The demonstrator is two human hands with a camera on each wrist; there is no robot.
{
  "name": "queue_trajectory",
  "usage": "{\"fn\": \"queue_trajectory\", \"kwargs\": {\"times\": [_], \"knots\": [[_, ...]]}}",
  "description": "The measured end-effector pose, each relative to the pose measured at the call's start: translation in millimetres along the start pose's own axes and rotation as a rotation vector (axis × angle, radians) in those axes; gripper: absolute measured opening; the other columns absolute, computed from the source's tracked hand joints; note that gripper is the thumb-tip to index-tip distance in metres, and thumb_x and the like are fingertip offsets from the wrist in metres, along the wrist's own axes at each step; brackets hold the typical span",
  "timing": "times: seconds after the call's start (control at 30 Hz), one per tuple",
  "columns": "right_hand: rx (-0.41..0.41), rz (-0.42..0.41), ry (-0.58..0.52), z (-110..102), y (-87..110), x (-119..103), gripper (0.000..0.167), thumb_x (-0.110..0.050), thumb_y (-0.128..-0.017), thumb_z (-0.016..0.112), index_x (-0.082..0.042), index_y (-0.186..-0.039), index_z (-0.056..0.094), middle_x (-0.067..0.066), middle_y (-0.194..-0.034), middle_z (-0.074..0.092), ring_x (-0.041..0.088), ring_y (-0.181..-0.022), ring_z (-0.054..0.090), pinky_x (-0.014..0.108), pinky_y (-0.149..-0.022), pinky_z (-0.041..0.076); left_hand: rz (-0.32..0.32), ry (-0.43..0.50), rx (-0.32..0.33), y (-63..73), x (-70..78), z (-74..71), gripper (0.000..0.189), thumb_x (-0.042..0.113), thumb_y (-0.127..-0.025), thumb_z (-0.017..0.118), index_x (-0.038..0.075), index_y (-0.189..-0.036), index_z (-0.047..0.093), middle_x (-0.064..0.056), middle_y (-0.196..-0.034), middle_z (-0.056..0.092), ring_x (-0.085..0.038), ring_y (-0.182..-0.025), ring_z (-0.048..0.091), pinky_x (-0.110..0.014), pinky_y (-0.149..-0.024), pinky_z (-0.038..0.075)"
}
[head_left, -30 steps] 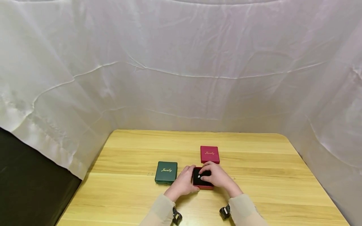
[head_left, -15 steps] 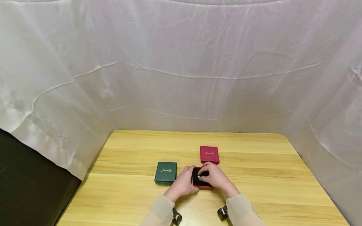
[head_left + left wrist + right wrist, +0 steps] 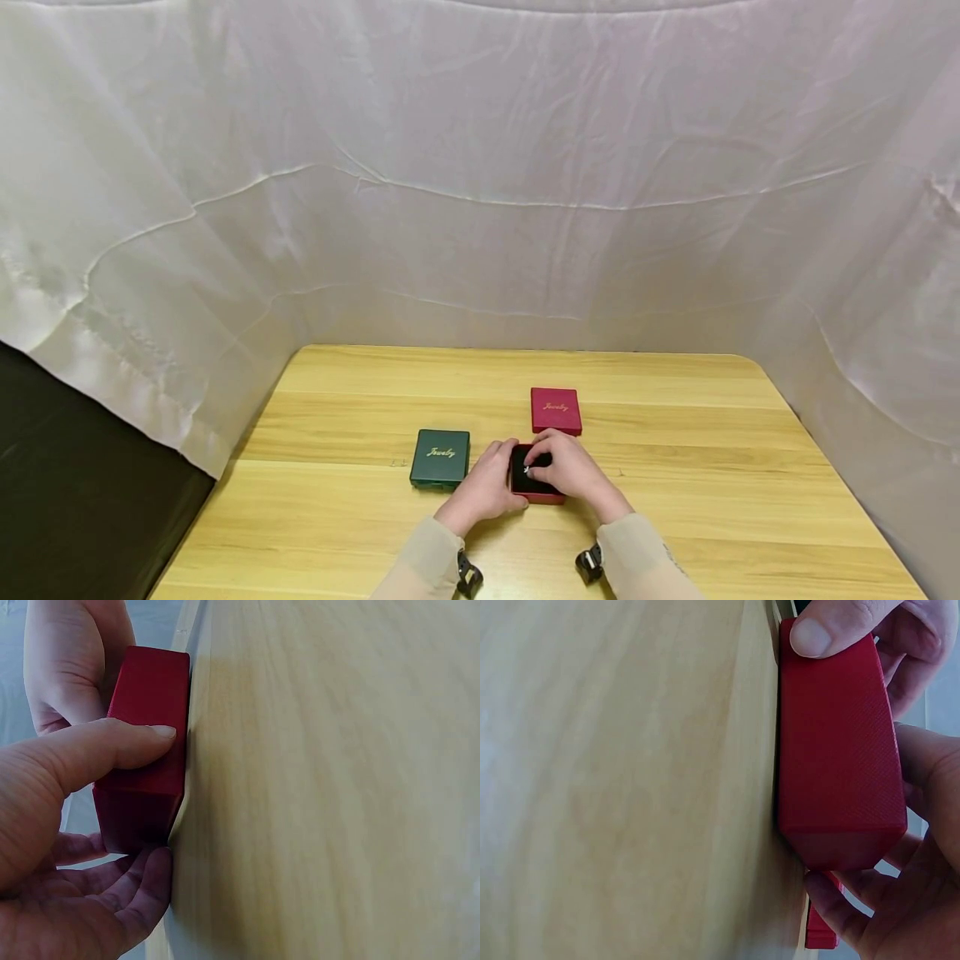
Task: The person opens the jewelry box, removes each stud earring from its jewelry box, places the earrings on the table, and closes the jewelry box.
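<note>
A red jewelry box base [image 3: 537,498] with a black insert [image 3: 537,457] sits on the table. My left hand [image 3: 486,486] grips its left side, and in the left wrist view the thumb [image 3: 127,750] lies along the near wall [image 3: 150,686]. Over the insert is my right hand [image 3: 570,468], its thumb and index finger pinching a tiny silver star-shaped jewelry piece [image 3: 527,470]. In the right wrist view the box wall [image 3: 840,742] hides those fingertips. Other fingers of that hand [image 3: 922,900] touch the box's right end.
A red lid [image 3: 557,410] marked "Jewelry" lies just behind the base. Left of my left hand stands a closed green jewelry box [image 3: 440,457]. Beside it lie tiny shiny pieces [image 3: 398,463], too small to make out. Pale curtains [image 3: 525,250] surround the table [image 3: 712,467].
My right hand has shifted slightly left, its thumb and index finger closing in on the star-shaped piece, which now looks turned. The left hand and the box have stayed put.
</note>
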State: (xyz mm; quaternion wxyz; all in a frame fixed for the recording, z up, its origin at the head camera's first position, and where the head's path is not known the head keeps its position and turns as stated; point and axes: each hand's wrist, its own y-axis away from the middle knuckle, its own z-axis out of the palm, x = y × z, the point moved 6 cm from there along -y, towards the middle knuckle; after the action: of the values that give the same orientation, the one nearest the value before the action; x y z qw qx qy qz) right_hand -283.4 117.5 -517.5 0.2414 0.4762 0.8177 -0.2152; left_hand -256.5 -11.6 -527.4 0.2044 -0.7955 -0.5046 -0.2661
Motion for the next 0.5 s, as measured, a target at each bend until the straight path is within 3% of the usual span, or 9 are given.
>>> {"fn": "queue_trajectory", "kwargs": {"times": [0.5], "knots": [[-0.020, 0.014, -0.016, 1.4, 0.1, 2.8, 0.017, -0.005, -0.078, 0.080, -0.018, -0.071, 0.071, 0.010, -0.111, 0.064, 0.031, -0.107, 0.058, 0.051, -0.094, 0.046, -0.006, 0.007, 0.001, 0.2, -1.6, 1.6, 0.088, 0.015, -0.067, 0.089, -0.002, -0.139, 0.043, -0.016, -0.122, 0.053, -0.022, -0.104, 0.056, -0.037, -0.094, 0.048]]}}
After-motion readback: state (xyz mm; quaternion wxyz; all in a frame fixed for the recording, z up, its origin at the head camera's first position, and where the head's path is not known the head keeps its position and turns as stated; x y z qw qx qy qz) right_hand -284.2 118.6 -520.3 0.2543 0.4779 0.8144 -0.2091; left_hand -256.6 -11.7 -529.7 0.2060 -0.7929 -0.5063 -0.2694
